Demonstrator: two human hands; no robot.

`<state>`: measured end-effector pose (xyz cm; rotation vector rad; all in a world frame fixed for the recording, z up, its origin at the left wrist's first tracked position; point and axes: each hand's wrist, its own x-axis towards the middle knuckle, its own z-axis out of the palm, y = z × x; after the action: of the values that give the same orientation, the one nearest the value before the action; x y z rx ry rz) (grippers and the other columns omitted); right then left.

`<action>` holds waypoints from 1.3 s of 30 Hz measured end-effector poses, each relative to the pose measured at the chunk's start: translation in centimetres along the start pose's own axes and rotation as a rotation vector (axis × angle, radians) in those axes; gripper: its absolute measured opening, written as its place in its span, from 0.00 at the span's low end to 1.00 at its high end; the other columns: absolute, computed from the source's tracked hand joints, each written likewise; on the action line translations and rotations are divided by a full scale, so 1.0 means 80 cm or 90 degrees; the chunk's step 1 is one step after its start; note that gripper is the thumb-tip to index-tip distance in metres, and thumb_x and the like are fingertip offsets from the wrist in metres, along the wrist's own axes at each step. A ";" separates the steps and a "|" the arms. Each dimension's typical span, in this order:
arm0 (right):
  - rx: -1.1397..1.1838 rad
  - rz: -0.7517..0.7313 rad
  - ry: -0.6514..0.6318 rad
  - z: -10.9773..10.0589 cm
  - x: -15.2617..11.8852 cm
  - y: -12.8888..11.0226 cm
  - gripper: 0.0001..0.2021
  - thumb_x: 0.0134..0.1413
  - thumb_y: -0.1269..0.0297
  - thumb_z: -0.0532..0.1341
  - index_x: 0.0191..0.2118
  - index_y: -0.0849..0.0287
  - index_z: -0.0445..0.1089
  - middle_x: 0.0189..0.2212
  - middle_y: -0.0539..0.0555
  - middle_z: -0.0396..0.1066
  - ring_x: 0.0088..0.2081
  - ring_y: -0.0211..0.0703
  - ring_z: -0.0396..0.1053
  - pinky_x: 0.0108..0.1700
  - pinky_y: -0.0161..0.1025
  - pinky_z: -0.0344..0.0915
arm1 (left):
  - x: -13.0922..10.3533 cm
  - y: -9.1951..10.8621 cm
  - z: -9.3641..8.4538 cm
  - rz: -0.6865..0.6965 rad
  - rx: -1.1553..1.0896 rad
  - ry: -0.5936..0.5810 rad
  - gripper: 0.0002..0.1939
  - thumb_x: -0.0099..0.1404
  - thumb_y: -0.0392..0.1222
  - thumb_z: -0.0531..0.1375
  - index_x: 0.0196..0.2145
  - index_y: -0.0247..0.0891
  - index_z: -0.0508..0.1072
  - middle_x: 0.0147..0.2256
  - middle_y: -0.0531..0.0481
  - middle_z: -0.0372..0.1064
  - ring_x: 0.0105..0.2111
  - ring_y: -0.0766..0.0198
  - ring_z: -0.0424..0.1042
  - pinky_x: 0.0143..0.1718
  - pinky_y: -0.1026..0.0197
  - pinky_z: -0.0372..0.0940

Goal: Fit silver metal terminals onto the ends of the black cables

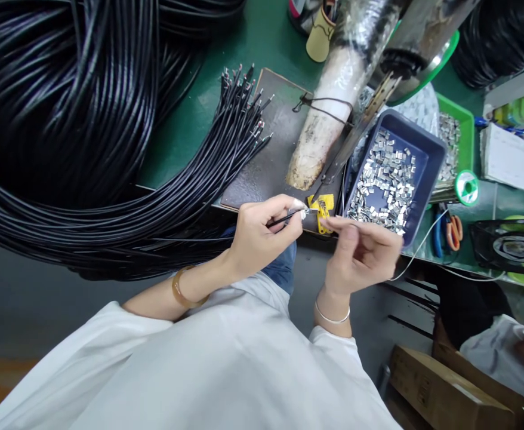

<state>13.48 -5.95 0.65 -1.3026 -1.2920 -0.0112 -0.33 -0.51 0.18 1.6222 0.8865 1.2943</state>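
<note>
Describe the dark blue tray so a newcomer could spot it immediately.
On the green table, look just beyond the right hand. There sits a rectangular, dark blue tray holding small silvery metal pieces; the neighbouring tray with similar pieces is bright green.

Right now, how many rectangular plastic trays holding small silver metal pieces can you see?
2: the dark-blue rectangular plastic tray near your right hand, and the bright-green tray beyond it, partly covered. Others could be hidden.
</note>
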 end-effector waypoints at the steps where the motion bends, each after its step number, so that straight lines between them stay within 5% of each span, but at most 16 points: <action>1: -0.022 0.001 -0.035 0.002 -0.001 0.000 0.11 0.57 0.74 0.63 0.44 0.54 0.70 0.36 0.48 0.79 0.35 0.40 0.80 0.36 0.40 0.79 | 0.001 0.000 0.000 -0.001 0.003 -0.003 0.03 0.59 0.30 0.61 0.29 0.35 0.73 0.17 0.63 0.48 0.16 0.77 0.49 0.20 0.70 0.50; 5: -0.058 -0.056 -0.113 0.009 -0.002 0.002 0.09 0.53 0.77 0.66 0.38 0.56 0.71 0.39 0.51 0.79 0.41 0.41 0.79 0.42 0.41 0.79 | 0.002 -0.002 0.002 0.002 0.012 0.000 0.04 0.60 0.30 0.61 0.29 0.35 0.72 0.17 0.63 0.47 0.17 0.77 0.48 0.20 0.70 0.49; 28: -0.094 -0.081 -0.086 0.016 0.005 0.006 0.08 0.53 0.74 0.67 0.36 0.53 0.72 0.37 0.48 0.77 0.39 0.41 0.78 0.42 0.44 0.78 | 0.010 -0.001 0.005 0.082 0.047 0.010 0.04 0.60 0.29 0.61 0.31 0.35 0.71 0.18 0.63 0.51 0.16 0.78 0.49 0.20 0.71 0.49; 39: -0.079 -0.093 -0.107 0.014 -0.006 0.012 0.08 0.54 0.73 0.66 0.37 0.54 0.68 0.39 0.51 0.79 0.37 0.39 0.79 0.38 0.39 0.78 | 0.005 0.001 -0.002 -0.054 0.007 -0.041 0.04 0.62 0.33 0.60 0.29 0.37 0.70 0.17 0.63 0.46 0.17 0.75 0.46 0.20 0.69 0.48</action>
<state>13.16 -5.10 -0.60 -1.3343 -1.5483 -0.0882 -0.43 -0.14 0.42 1.6091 0.9149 1.1733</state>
